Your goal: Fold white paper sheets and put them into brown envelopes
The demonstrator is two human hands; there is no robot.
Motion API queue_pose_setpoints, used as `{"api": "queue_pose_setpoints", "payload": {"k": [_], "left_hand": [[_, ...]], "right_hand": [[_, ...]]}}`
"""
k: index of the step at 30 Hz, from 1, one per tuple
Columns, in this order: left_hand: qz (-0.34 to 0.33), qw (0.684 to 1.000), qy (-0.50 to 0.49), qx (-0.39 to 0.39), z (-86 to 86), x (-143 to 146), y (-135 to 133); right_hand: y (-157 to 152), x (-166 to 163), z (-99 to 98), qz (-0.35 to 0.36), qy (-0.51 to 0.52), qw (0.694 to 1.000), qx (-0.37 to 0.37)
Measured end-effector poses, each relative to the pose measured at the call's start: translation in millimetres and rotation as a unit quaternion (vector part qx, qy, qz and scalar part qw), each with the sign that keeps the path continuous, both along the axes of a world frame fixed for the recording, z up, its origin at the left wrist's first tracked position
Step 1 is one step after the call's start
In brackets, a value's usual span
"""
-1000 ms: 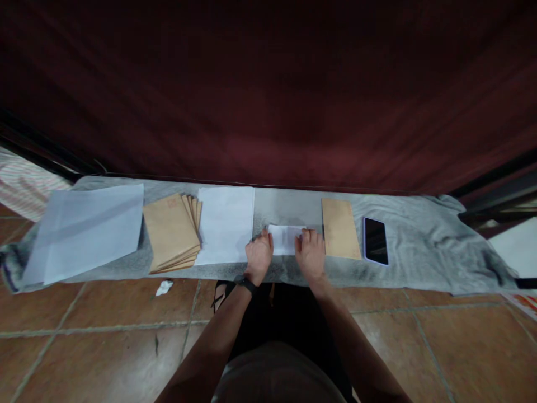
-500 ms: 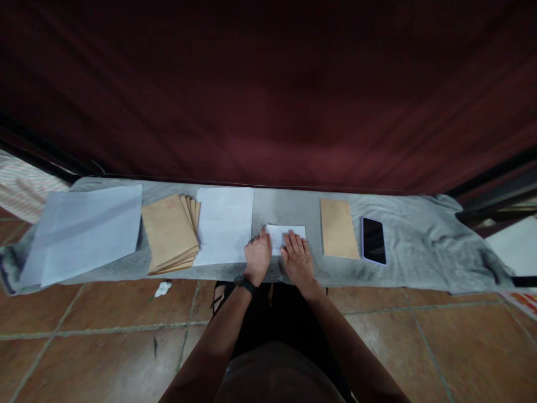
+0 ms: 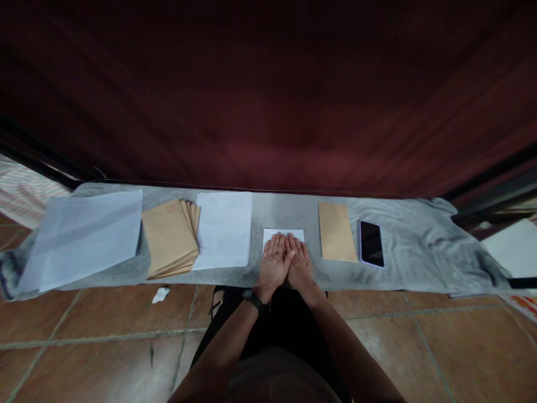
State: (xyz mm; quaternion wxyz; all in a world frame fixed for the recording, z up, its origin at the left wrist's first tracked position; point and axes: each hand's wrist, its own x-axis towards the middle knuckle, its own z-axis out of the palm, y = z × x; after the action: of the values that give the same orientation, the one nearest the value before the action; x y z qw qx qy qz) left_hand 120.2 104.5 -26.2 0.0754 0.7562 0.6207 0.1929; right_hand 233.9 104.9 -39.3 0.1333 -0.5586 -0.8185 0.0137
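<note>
A small folded white paper (image 3: 283, 231) lies on the grey cloth in front of me, and only its far strip and corners show. My left hand (image 3: 274, 263) rests flat on it with fingers stretched out. Beside it, my right hand (image 3: 299, 264) also presses flat on the paper, its fingers straight. The two hands touch, the left thumb lying over the right hand. To the left is a stack of white paper sheets (image 3: 224, 228). A single brown envelope (image 3: 337, 232) lies to the right of my hands.
Several brown envelopes (image 3: 170, 235) are fanned out left of the sheets. Larger white sheets (image 3: 90, 235) lie at the far left. A phone (image 3: 371, 244) with a dark screen is right of the single envelope. A dark red curtain (image 3: 268, 112) hangs behind the cloth-covered surface (image 3: 428, 252).
My left hand has moved from the paper's left edge onto its top, flattening out beside the right hand. The folded paper is now more covered. The view has shifted slightly.
</note>
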Motion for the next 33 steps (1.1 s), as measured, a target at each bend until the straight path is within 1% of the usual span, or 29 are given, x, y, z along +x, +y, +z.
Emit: {"api": "queue_pose_setpoints", "payload": {"k": [6, 10, 14, 16, 19, 21, 24, 28, 31, 33], "left_hand": [[0.061, 0.998, 0.014, 0.02, -6.7, -7.4, -1.0], [0.099, 0.995, 0.007, 0.032, -10.5, -7.9, -2.8], [0.109, 0.993, 0.005, 0.04, -12.4, -9.0, -3.7], [0.106, 0.994, 0.01, 0.038, -13.1, -9.7, -3.7], [0.102, 0.994, 0.02, 0.028, -14.3, -10.5, -3.2], [0.102, 0.994, 0.024, 0.026, -15.0, -10.4, -3.0], [0.109, 0.993, 0.018, 0.036, -15.5, -9.3, -3.1], [0.117, 0.992, 0.01, 0.045, -15.3, -9.1, -2.8], [0.123, 0.991, 0.009, 0.045, -14.4, -9.9, -3.4], [0.139, 0.989, 0.011, 0.05, -13.3, -7.8, -5.4]], "right_hand": [[10.6, 16.8, -7.3, -0.047, 0.029, 0.998, 0.041], [15.5, 31.7, -10.2, -0.077, 0.048, 0.995, 0.052], [13.9, 30.2, -7.7, -0.102, 0.071, 0.99, 0.062], [11.8, 21.6, -4.9, -0.08, 0.079, 0.992, 0.06], [9.6, 6.5, -3.1, -0.008, 0.081, 0.996, 0.036], [10.0, 1.4, -4.6, 0.007, 0.075, 0.997, 0.025], [14.3, 6.9, -9.8, -0.019, 0.057, 0.998, 0.036], [22.0, 26.7, -15.6, -0.061, 0.038, 0.996, 0.053], [24.7, 35.3, -17.1, -0.07, 0.029, 0.996, 0.056], [25.0, 36.3, -17.3, -0.071, 0.027, 0.996, 0.055]]}}
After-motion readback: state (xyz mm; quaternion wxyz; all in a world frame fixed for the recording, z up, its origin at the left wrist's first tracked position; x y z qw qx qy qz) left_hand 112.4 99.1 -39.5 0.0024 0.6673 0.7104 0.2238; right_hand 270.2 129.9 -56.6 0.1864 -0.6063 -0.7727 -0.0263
